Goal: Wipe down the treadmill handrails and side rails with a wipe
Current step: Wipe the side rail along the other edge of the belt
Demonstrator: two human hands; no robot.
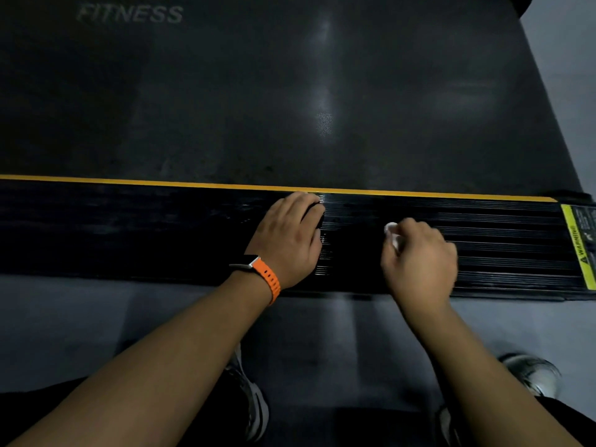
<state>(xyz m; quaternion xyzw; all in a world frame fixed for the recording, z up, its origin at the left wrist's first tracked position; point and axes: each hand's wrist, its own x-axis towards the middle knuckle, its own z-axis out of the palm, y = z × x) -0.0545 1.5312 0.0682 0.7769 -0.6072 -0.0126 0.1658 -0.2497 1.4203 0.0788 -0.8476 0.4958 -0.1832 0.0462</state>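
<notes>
The black ribbed rail (129, 227) ran across the view, with a yellow stripe (161, 182) along its far edge and the dark belt (258, 91) beyond it. The left hand (287, 240), with an orange-strapped watch (258, 269) on its wrist, rested on the rail near the middle. Its fingers (314, 214) were loosely bent, their tips down on the ribs close to the stripe, and they held nothing. Just to the right, apart from it, the right hand (419, 262) lay knuckles up on the rail, its fingers curled tightly round a bunched white wipe (392, 233). Only a small part of the wipe showed at the thumb side, against the ribs. A yellow warning label (580, 246) sat at the rail's right end. Two shoes (254, 404) stood on the grey floor (80, 317) below the forearms.
</notes>
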